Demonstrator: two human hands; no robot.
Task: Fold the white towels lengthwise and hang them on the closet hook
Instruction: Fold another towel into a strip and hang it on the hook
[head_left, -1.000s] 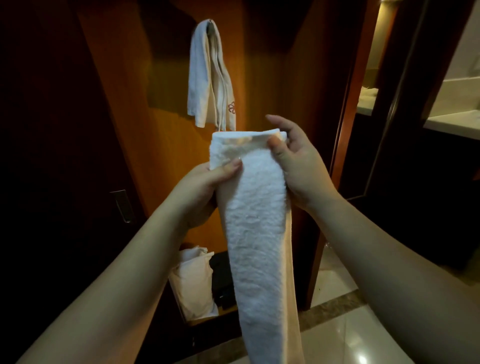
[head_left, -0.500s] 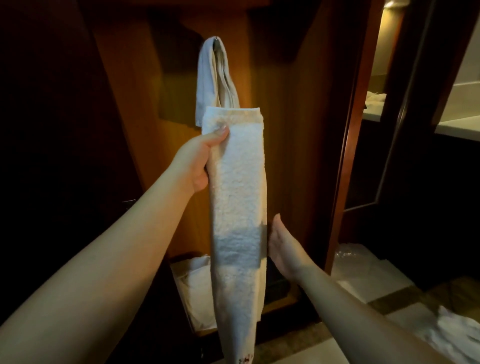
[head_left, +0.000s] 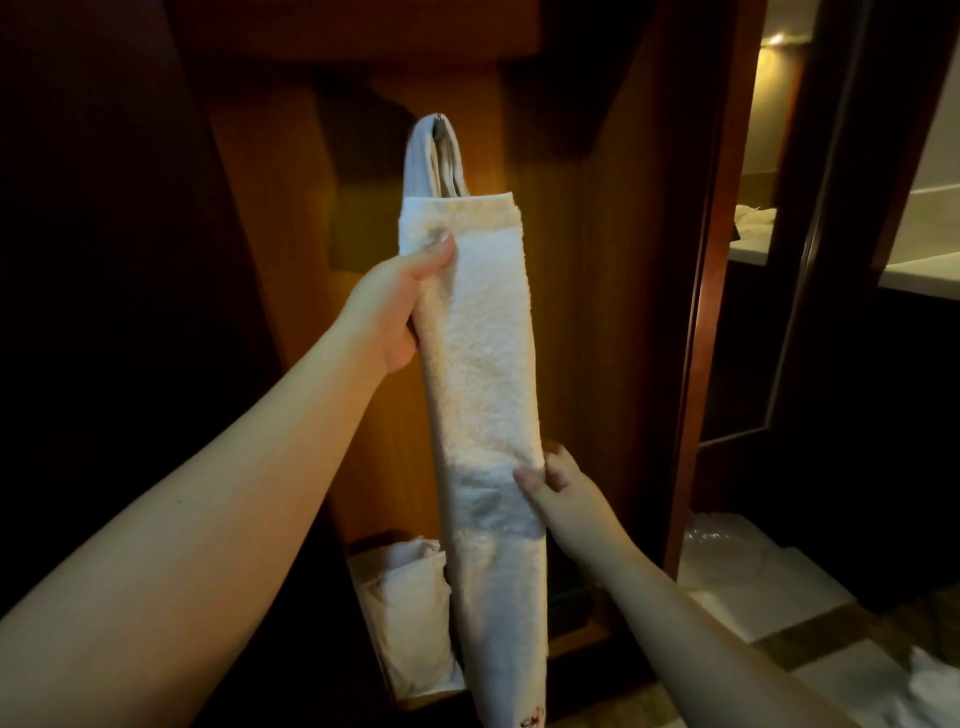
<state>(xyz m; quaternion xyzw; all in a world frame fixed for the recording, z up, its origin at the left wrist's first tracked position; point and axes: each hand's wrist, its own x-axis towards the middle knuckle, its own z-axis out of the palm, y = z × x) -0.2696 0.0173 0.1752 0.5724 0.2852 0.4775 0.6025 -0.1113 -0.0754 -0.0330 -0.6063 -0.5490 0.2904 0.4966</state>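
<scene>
A dimly lit hotel-style room or home dressing area: a dark reddish-brown wooden closet (head_left: 597, 260) with a white towel hanging on a hook (head_left: 435, 156) inside, a polished marble tile floor (head_left: 769, 597), and a pale stone bathroom bench (head_left: 914, 270) beyond a doorway.

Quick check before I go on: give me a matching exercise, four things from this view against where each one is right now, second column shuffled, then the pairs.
Things:
1. folded towel
2. hung towel
3. left hand
4. right hand

Places:
A. on the closet hook
B. gripping the folded towel near its top edge
C. pinching the folded towel's right edge lower down
D. held upright in front of the closet

Pairs: 1-D, 2-A, 3-B, 4-C
</scene>
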